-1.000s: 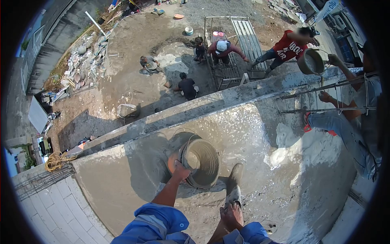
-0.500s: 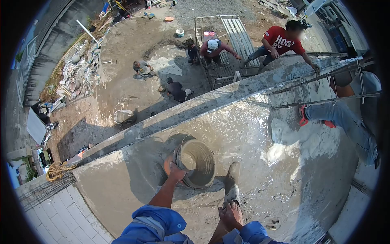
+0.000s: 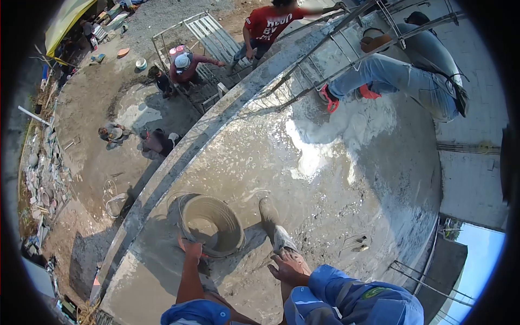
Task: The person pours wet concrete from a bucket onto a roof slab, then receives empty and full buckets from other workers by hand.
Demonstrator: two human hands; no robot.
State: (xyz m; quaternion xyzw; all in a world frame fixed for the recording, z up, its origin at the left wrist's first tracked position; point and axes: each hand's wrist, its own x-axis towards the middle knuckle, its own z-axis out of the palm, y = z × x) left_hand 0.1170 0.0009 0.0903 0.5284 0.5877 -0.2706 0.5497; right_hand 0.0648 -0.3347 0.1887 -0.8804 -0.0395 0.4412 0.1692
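A round, cement-coated bucket point(image 3: 230, 225) stands on the wet grey concrete, its mouth facing up towards me, with a little grey mix inside. My left hand point(image 3: 192, 249) is closed at the bucket's lower left rim; part of the fingers is hidden. Resting on my right leg, just above the muddy boot point(image 3: 268, 216), my right hand point(image 3: 288, 265) has its fingers spread and holds nothing. Wet grey slab point(image 3: 281, 179) surrounds the bucket and boot.
A raised concrete edge point(image 3: 162, 170) runs diagonally at left, with a drop and several people beyond it. A person in a red shirt point(image 3: 269, 24) stands past it. Another in jeans point(image 3: 390, 76) sits by a rebar frame point(image 3: 309, 76). Metal pieces point(image 3: 359, 248) lie right.
The view has turned, so the bucket, my boot and the people appear further left. My right hand's fingers are spread wider on my leg. My left hand remains at the bucket.
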